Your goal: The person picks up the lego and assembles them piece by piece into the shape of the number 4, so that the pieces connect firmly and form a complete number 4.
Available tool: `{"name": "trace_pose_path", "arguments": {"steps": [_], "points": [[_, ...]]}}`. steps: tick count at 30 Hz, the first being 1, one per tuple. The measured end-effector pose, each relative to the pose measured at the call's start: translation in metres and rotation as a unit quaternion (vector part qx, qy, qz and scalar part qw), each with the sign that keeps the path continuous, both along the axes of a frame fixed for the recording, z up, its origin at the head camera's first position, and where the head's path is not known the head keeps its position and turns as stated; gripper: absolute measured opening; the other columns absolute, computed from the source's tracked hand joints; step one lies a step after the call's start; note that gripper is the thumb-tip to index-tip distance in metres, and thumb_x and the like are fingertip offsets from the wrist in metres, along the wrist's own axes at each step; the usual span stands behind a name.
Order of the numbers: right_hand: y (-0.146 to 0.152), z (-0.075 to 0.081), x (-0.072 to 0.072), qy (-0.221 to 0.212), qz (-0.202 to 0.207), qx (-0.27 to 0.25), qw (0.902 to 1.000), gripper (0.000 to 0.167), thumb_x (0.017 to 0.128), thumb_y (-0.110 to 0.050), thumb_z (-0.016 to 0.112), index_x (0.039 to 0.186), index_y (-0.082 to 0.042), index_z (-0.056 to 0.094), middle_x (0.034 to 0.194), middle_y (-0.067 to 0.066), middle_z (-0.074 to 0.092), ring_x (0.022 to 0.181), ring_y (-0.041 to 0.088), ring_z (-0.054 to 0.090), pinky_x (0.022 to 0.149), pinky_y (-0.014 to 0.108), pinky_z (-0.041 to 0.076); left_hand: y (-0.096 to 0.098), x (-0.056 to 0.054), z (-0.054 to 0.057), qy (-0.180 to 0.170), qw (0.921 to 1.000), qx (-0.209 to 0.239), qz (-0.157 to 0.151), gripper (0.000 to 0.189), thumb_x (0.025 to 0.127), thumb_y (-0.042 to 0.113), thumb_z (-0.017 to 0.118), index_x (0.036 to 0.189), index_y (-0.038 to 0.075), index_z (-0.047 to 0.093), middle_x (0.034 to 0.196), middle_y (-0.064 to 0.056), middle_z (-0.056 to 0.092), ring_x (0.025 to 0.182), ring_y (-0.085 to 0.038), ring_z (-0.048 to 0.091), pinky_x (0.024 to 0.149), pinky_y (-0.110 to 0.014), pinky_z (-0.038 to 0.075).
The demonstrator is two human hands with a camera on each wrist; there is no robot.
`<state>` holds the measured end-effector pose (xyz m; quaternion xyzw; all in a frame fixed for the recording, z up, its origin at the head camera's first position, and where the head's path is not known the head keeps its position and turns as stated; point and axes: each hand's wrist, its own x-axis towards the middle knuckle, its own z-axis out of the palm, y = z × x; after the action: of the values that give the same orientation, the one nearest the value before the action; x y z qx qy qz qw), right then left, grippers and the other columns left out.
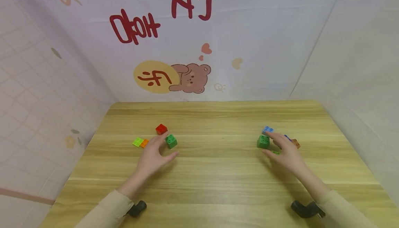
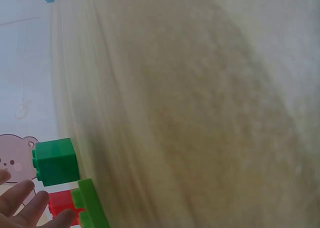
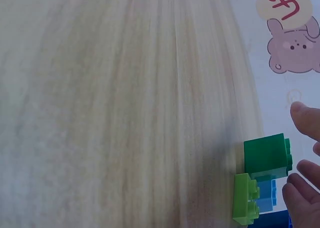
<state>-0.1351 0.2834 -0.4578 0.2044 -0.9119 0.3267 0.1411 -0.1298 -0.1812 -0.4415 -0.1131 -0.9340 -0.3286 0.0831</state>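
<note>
My left hand point(image 1: 152, 157) reaches over the left group of toy building bricks, thumb and fingers spread apart. Just past its fingertips stands a green brick point(image 1: 171, 141), studs up. In the left wrist view the fingers point(image 2: 30, 203) hover above that green brick point(image 2: 56, 162) without gripping it. My right hand point(image 1: 288, 156) hangs over the right group, thumb and fingers parted beside another green brick point(image 1: 263, 142). The right wrist view shows this green brick point(image 3: 265, 157) standing below the spread fingers point(image 3: 302, 195), with nothing held.
Around the left hand lie a red brick point(image 1: 161, 129), a lime brick point(image 1: 138, 142) and an orange brick point(image 1: 144, 143). Near the right hand are a light blue brick point(image 1: 267, 129), a lime brick point(image 1: 275, 152) and a brown brick point(image 1: 295, 143). A printed cloth point(image 1: 255, 48) hangs behind the wooden table point(image 1: 215, 179).
</note>
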Motion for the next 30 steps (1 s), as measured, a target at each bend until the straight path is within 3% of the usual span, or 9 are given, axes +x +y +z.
{"name": "trace_pose_path", "arguments": {"steps": [4,6,15,20,30], "points": [[0.002,-0.004,-0.004,-0.023,0.005,-0.033,0.9992,0.067,0.078,-0.001,0.083,0.138,0.005,0.053,0.131,0.023,0.057,0.118,0.041,0.054,0.095,0.018,0.044,-0.001,-0.004,-0.004,-0.036,0.9985,0.036,0.020,0.078,0.077,0.035,0.085,0.143,0.010,0.052,0.139,-0.016,0.054,0.126,-0.036,0.050,0.099,-0.058,0.044],[0.003,-0.005,-0.006,-0.039,0.007,-0.048,0.9980,0.066,0.080,-0.002,0.082,0.139,0.005,0.052,0.132,0.024,0.056,0.120,0.043,0.053,0.096,0.013,0.041,-0.003,-0.006,-0.006,-0.054,0.9965,0.058,0.028,0.078,0.078,0.032,0.086,0.144,0.009,0.052,0.139,-0.017,0.054,0.126,-0.036,0.050,0.099,-0.058,0.043],[0.003,-0.010,-0.011,-0.091,0.002,-0.066,0.9937,0.065,0.083,-0.004,0.079,0.140,0.009,0.048,0.134,0.029,0.052,0.119,0.045,0.054,0.092,0.037,0.049,-0.004,-0.016,-0.013,-0.066,0.9902,0.118,0.033,0.078,0.075,0.025,0.088,0.142,0.004,0.053,0.136,-0.017,0.056,0.117,-0.032,0.058,0.096,-0.049,0.049],[-0.002,-0.009,-0.012,-0.115,-0.003,-0.074,0.9907,0.064,0.085,-0.002,0.077,0.139,0.011,0.046,0.135,0.032,0.050,0.116,0.048,0.056,0.089,0.040,0.051,0.000,-0.021,-0.017,-0.070,0.9895,0.125,0.022,0.077,0.076,0.019,0.088,0.141,-0.002,0.052,0.139,-0.019,0.054,0.117,-0.034,0.059,0.094,-0.045,0.052],[-0.009,-0.013,-0.016,-0.146,-0.013,-0.080,0.9859,0.056,0.089,-0.003,0.073,0.138,0.008,0.050,0.134,0.029,0.054,0.116,0.045,0.058,0.090,0.043,0.052,0.006,-0.029,-0.019,-0.109,0.9832,0.139,0.045,0.066,0.081,0.016,0.084,0.138,-0.001,0.055,0.133,-0.019,0.059,0.109,-0.033,0.064,0.092,-0.043,0.053]]}}
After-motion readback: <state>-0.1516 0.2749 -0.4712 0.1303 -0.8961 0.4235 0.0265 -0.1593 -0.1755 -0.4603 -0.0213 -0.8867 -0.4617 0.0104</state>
